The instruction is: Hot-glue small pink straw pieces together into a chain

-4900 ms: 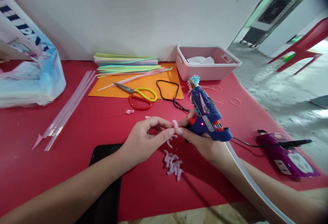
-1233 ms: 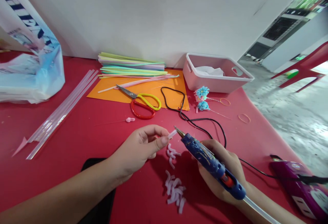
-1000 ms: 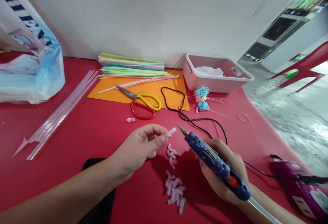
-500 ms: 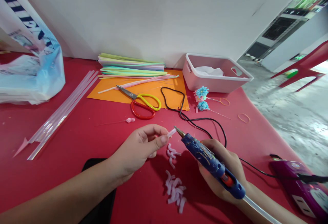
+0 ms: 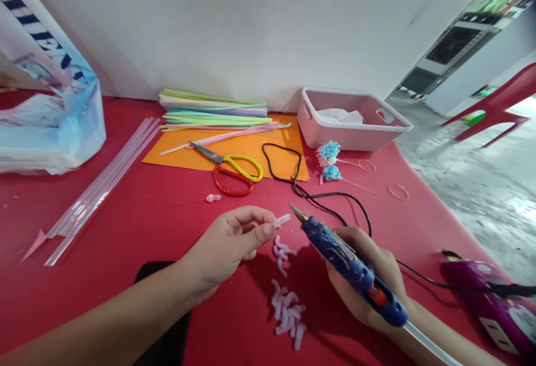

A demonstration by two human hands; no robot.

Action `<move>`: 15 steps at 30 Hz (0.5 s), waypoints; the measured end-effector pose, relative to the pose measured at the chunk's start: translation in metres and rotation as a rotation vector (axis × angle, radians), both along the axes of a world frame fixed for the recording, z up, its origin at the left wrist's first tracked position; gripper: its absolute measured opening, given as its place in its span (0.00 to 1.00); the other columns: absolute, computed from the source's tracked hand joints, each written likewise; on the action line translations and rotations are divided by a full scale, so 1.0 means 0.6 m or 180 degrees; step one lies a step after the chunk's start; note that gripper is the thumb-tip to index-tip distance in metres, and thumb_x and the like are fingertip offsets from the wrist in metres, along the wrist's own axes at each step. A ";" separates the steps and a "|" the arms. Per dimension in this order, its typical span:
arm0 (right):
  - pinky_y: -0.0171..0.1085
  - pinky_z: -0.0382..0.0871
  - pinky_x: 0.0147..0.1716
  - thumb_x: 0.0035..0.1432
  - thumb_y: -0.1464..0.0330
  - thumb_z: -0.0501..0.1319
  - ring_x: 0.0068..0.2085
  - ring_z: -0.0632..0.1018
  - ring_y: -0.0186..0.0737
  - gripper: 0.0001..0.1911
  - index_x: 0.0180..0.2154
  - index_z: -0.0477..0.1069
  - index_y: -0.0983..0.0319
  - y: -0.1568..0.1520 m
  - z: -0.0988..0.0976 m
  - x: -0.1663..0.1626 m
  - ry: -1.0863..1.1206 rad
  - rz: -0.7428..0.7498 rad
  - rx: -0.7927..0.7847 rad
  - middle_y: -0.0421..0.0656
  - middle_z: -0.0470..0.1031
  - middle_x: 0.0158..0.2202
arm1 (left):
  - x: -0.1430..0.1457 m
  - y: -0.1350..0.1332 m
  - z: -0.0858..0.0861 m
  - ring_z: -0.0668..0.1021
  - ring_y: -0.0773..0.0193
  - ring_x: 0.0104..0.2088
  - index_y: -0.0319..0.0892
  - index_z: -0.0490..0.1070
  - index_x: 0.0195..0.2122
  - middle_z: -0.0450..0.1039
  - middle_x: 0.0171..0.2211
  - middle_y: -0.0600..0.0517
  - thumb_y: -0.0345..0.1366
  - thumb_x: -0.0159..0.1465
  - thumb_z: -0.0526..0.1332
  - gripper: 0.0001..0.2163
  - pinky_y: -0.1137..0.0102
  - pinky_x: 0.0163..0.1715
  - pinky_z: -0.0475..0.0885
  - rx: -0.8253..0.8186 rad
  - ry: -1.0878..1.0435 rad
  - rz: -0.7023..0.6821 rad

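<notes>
One cord [image 5: 309,195] beyond glue gun [image 5: 344,259]

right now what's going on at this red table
A person pinches a pale pink piece between the fingers of the left hand and grips a blue glue gun in the right hand. The gun's tip sits just clear of the piece's free end. Similar pieces lie in two small groups on the red table, with scissors farther back.

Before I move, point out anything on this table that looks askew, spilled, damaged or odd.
The blue glue gun in the right hand looks worn: its barrel is patchy with pale, golden residue. The black cord sprawls in a loose loop over the orange sheet, untidy rather than visibly damaged.
</notes>
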State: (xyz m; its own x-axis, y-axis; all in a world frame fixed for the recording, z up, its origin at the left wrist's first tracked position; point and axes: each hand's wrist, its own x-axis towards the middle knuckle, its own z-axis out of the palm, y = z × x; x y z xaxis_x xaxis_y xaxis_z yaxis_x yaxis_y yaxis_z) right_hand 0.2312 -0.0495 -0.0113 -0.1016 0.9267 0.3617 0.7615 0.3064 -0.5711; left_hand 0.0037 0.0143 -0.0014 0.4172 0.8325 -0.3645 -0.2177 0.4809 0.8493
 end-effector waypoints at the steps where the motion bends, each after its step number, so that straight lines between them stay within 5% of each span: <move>1: 0.33 0.64 0.23 0.55 0.72 0.56 0.20 0.71 0.34 0.10 0.39 0.64 0.55 0.000 0.002 -0.002 0.0005 -0.0046 0.0004 0.33 0.72 0.23 | 0.000 0.000 0.000 0.61 0.79 0.18 0.41 0.77 0.31 0.68 0.23 0.60 0.48 0.50 0.77 0.17 0.77 0.20 0.52 0.0003 0.0003 0.0003; 15: 0.33 0.63 0.21 0.54 0.73 0.57 0.18 0.68 0.33 0.12 0.41 0.63 0.54 0.000 -0.003 0.006 -0.0069 0.0200 -0.0052 0.32 0.71 0.23 | 0.001 0.000 0.005 0.59 0.78 0.18 0.42 0.76 0.30 0.65 0.22 0.61 0.48 0.50 0.77 0.17 0.76 0.19 0.51 0.0023 -0.0041 -0.0015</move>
